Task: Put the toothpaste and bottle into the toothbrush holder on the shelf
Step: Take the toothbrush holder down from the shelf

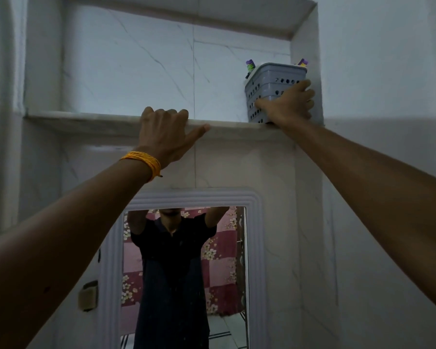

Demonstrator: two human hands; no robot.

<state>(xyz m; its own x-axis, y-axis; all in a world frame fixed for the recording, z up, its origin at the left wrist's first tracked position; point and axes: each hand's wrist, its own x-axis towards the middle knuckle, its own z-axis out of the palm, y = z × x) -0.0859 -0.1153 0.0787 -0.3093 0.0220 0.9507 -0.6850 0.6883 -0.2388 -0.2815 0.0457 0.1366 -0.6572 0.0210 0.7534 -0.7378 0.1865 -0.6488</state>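
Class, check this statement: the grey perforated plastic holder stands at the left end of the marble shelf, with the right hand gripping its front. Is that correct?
Not quite. The head view shows the grey perforated plastic holder at the right end of the marble shelf, tucked against the niche's side wall. The right hand does grip its front.

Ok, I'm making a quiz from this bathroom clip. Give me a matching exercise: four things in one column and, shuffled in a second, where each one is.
Things:
1. left hand
2. right hand
3. toothbrush holder
4. mirror

Places:
A. on the wall below the shelf
B. on the front of the grey holder
C. at the right end of the shelf, in the niche corner
D. resting over the shelf's front edge

Pairs: 1-D, 2-B, 3-C, 4-A
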